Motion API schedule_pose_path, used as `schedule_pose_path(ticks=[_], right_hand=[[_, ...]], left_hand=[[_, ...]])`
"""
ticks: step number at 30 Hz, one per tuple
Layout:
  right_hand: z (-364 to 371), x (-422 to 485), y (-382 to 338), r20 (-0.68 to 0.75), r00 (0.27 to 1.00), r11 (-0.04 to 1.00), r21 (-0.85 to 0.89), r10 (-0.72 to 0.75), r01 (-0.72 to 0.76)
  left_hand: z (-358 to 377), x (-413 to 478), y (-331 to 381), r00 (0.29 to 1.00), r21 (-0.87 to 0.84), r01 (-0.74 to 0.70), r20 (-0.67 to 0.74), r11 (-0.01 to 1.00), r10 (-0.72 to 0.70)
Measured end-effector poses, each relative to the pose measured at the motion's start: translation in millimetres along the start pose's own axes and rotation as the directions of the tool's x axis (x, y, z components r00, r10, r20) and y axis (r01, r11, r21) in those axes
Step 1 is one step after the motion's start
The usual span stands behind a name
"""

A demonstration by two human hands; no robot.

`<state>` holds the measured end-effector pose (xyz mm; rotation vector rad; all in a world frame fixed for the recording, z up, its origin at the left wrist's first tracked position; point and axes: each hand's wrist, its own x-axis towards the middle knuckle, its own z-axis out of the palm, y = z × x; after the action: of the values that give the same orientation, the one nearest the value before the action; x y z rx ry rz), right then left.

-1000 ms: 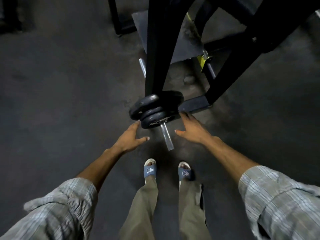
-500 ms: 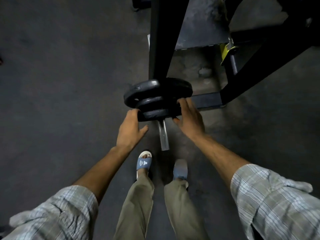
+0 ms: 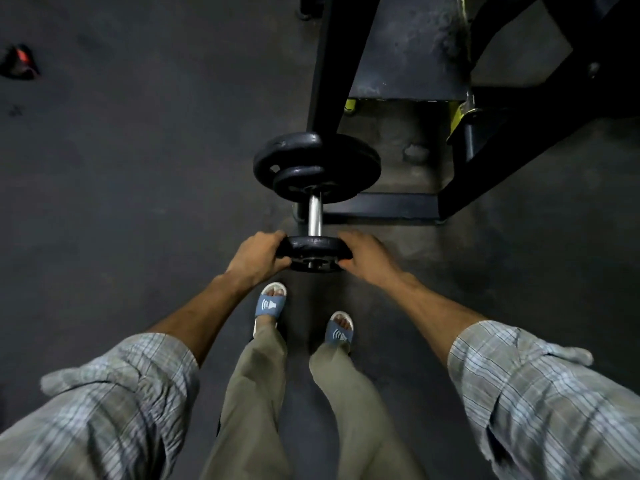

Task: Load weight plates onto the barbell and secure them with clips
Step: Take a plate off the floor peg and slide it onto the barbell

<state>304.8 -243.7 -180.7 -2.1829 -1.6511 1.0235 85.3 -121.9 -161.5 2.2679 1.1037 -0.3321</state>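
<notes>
Left hand (image 3: 258, 258) and right hand (image 3: 367, 256) curl round the small plate (image 3: 313, 245) between them, at the tip of the bar (image 3: 314, 213). If tilted, it could slide off onto the feet (image 3: 272, 303) beneath.

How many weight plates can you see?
3. A large plate far up the bar, a smaller plate against its near face, a third plate at the bar's end, gripped by left hand and right hand. Others may be hidden.
</notes>
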Motion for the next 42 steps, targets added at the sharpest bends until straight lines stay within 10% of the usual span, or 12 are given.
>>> schedule_pose_path(ticks=[12, 28, 42], right_hand=[[-73, -216, -91, -0.144, 0.988, 0.997, 0.038, -0.06, 0.066], [-151, -508, -122, -0.555, 0.816, 0.898, 0.426, 0.162, 0.112], [-271, -631, -24, -0.734, 0.679, 0.882, 0.321, 0.001, 0.346]], left_hand=[[-47, -206, 85, 0.979, -0.36, -0.133, -0.194, 0.924, 0.066], [-97, -380, 261, 0.68, -0.201, -0.723, -0.375, 0.661, 0.63], [-80, -406, 459, 0.556, -0.224, -0.822, -0.515, 0.523, 0.653]])
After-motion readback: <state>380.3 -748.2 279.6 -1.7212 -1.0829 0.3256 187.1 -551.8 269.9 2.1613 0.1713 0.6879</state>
